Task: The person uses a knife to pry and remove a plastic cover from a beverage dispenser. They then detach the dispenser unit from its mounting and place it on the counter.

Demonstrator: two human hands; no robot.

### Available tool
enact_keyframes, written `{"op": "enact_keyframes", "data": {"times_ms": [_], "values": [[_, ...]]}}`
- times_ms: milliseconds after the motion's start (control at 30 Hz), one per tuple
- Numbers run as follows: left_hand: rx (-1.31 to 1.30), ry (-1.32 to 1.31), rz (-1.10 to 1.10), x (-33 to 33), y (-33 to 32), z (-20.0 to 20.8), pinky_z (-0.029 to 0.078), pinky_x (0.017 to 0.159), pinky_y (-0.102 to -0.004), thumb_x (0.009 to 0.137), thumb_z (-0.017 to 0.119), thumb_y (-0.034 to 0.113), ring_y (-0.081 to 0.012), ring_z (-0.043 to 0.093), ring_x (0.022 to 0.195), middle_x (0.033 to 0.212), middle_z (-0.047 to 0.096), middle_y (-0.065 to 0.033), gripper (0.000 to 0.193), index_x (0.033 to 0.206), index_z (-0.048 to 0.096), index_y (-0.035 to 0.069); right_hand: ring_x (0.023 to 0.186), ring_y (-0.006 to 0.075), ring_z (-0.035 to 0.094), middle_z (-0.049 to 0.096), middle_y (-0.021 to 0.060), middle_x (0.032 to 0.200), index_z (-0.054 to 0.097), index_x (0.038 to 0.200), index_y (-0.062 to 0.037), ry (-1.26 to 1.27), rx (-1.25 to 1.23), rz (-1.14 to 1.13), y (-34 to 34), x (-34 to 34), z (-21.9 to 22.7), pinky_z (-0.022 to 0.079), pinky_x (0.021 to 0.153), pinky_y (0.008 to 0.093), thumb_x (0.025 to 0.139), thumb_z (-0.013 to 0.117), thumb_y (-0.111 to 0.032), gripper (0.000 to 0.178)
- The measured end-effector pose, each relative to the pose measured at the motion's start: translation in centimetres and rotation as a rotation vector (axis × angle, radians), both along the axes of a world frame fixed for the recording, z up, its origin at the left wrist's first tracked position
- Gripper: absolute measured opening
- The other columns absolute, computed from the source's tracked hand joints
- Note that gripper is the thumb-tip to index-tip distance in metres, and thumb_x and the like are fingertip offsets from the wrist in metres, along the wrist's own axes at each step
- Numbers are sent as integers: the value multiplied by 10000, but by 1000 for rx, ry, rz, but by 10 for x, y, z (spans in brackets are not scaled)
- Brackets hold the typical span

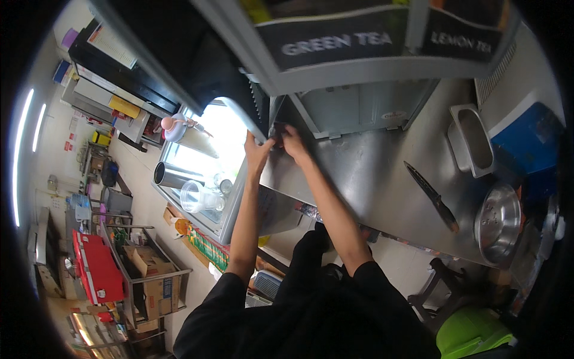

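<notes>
Both arms reach forward over the gap beside the steel counter [365, 173]. My left hand [258, 151] is closed at the lower corner of a dark appliance with a toothed edge [257, 99]. Close beside it, my right hand [293, 145] has its fingers curled at a small dark thing [278, 130] between the two hands. What that thing is, I cannot make out, as the fingers and shadow cover most of it. Just to the right stands a grey metal drinks dispenser [365, 107].
On the counter's right lie a black knife [431, 197], a steel pan [473, 140], a steel bowl [499, 224] and a blue board [526, 137]. A bright-topped unit at left bears a clear plastic cup [192, 196] and a metal cylinder [173, 175]. Further left stands a cart with boxes [160, 287].
</notes>
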State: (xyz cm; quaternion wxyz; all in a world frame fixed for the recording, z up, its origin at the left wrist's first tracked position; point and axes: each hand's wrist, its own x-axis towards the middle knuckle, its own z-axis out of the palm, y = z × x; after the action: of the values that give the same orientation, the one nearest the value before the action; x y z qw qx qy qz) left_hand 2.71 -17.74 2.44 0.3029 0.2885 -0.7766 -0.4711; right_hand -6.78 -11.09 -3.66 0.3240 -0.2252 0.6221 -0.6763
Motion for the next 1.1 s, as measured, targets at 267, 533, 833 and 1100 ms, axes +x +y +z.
{"op": "enact_keyframes", "data": {"times_ms": [267,533,833,1100], "values": [[57,64,-23,10,3,11,424,780,-283,674,655,94,-150,541,859,911,580,-62,409,1042,507,-3,698,142,603,578,100,1068,488,1216,-16,-257,-144,21,18,-4,18,509,571,266,931,375,-75,312],[73,72,-62,7,7,11,426,785,-284,690,659,91,-145,545,858,914,578,-60,400,1045,502,-2,600,149,601,594,128,989,492,1229,-1,-14,-60,88,-13,-6,4,499,486,250,880,380,-35,369],[174,109,-78,8,-5,-5,414,823,-298,665,683,120,-154,523,913,955,563,-69,447,1049,495,-9,585,189,616,562,161,975,481,1152,15,-267,-148,89,-4,-12,30,522,462,291,850,353,-7,329],[114,80,-68,10,-8,4,435,797,-288,658,676,126,-151,545,870,941,567,-67,426,1029,523,-14,674,177,614,534,119,1072,454,1158,-7,-653,-303,222,-1,-22,18,510,504,260,876,330,-31,309]]}}
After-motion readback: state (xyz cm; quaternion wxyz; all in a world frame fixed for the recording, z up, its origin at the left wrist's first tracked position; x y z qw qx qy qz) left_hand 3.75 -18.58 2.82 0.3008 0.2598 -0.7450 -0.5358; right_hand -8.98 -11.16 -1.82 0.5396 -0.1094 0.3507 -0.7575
